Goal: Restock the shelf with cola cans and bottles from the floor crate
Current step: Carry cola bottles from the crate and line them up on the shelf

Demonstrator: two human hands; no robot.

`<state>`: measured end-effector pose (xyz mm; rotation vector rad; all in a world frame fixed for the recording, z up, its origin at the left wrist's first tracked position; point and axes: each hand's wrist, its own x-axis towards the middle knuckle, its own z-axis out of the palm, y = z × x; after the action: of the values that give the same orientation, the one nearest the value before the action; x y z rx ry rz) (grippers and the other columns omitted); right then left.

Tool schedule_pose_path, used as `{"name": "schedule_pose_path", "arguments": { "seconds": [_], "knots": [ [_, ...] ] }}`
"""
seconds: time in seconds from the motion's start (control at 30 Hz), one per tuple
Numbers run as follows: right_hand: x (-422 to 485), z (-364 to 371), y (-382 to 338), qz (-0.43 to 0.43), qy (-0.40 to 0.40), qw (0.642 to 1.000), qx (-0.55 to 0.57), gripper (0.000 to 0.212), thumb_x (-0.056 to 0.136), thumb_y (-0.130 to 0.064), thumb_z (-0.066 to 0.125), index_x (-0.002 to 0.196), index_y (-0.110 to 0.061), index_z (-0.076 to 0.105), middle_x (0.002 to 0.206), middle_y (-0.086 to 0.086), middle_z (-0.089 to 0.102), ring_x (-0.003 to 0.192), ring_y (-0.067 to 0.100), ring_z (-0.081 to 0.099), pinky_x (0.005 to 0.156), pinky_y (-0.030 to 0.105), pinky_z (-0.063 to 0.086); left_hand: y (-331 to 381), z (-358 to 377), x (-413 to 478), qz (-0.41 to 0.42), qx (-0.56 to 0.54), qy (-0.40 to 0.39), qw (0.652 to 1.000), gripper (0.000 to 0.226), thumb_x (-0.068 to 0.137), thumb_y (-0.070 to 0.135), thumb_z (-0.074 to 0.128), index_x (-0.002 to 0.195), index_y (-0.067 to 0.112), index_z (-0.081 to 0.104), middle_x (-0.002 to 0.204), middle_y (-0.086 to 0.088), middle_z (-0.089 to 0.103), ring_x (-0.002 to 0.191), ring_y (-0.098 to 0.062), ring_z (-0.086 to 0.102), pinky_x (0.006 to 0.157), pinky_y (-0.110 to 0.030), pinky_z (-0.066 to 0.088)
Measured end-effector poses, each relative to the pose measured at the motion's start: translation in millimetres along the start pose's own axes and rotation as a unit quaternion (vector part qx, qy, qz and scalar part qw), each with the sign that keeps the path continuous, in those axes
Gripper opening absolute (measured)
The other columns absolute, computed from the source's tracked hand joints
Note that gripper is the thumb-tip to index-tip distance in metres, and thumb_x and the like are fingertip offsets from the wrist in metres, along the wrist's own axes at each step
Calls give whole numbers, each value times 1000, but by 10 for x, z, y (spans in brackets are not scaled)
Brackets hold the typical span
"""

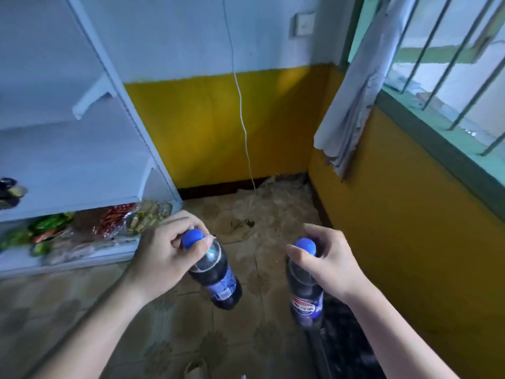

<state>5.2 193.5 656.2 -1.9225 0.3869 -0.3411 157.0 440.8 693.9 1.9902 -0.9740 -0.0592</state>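
Leftmost, a white shelf unit (82,160) stands against the far wall, its upper boards bare in view. At the left edge of the middle board sit some dark blurred items (11,192), possibly cans, though the view is too poor to be sure. Snack packets (109,222) in green, red and clear wrap lie on the bottom board.

Just right of the shelf unit, the left hand (161,255) has its fingers curled round the neck of the left bottle (218,280), a dark cola bottle with a blue cap, tilted with its base swung right and held above the tiled floor (259,214). A thin white cord (241,105) runs down the far wall between the two hands.

Further right, the right hand (325,261) grips the neck of the right bottle (306,302), which hangs nearly upright, also off the floor. A dark shape (347,337) lies near and below it, blurred. A pale curtain (352,91) hangs beside a barred window (451,64) on the right.
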Motion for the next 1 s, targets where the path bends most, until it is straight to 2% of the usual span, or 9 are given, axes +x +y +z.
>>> {"name": "schedule_pose_path", "arguments": {
  "seconds": [0.1,0.3,0.37,0.47,0.57,0.63,0.77,0.9,1.0],
  "knots": [
    [274,464,-493,-57,-72,996,-18,51,75,-42,70,71,5,52,67,24,59,62,41,59,55,55,52,-110,-532,-164,-6,7,40,999,25,84,42,63,73,20,68,84,1,67,80,-21,63,67,-43,46],
    [867,1590,-1444,-131,-143,979,56,54,77,-38,69,73,12,49,74,34,66,68,42,71,60,63,52,-436,-1697,-332,5,-13,141,990,31,81,39,64,68,11,67,77,-2,62,74,-21,61,63,-33,44],
    [1052,1999,-1746,-160,-156,970,93,53,77,-35,68,71,13,46,72,36,66,67,32,75,58,59,55,-599,-2087,-352,13,6,175,984,31,80,38,64,68,9,67,76,-3,63,73,-24,61,63,-36,44],
    [1337,2614,-2186,-185,-155,960,139,49,76,-32,67,66,10,43,70,42,62,64,40,73,56,53,55,-913,-2650,-354,1,-7,223,975,30,79,37,66,68,9,67,74,-8,64,72,-27,64,65,-37,48],
    [1604,3170,-2578,-203,-166,947,188,47,77,-29,66,66,9,40,70,40,65,61,33,74,56,36,52,-1232,-3144,-335,-19,-16,259,966,34,79,38,67,69,6,66,71,-10,63,70,-26,65,63,-37,49],
    [1764,3480,-2807,-222,-169,942,187,47,80,-24,66,66,11,38,70,39,66,62,25,75,57,29,48,-1411,-3430,-313,-31,-7,281,959,36,78,41,66,69,7,66,69,-7,63,68,-21,63,62,-33,48],
    [2124,4089,-3174,-251,-177,938,162,43,88,-16,62,66,16,42,70,41,64,57,12,71,54,23,44,-1784,-3950,-254,-44,13,329,943,35,81,44,65,71,11,64,69,-6,62,71,-26,62,69,-45,49],
    [2527,4567,-3410,-246,-190,936,164,44,93,-6,62,62,5,33,62,40,59,64,29,76,55,27,41,-2143,-4312,-99,-60,-14,396,916,33,80,45,66,70,13,63,70,-5,67,74,-29,68,75,-52,54],
    [2888,4877,-3531,-256,-205,931,158,46,93,-4,62,60,2,29,58,44,45,65,32,77,56,30,38,-2419,-4582,117,-72,-19,428,901,40,80,44,67,75,5,64,70,-10,72,72,-28,72,73,-49,58]
  ]
}}
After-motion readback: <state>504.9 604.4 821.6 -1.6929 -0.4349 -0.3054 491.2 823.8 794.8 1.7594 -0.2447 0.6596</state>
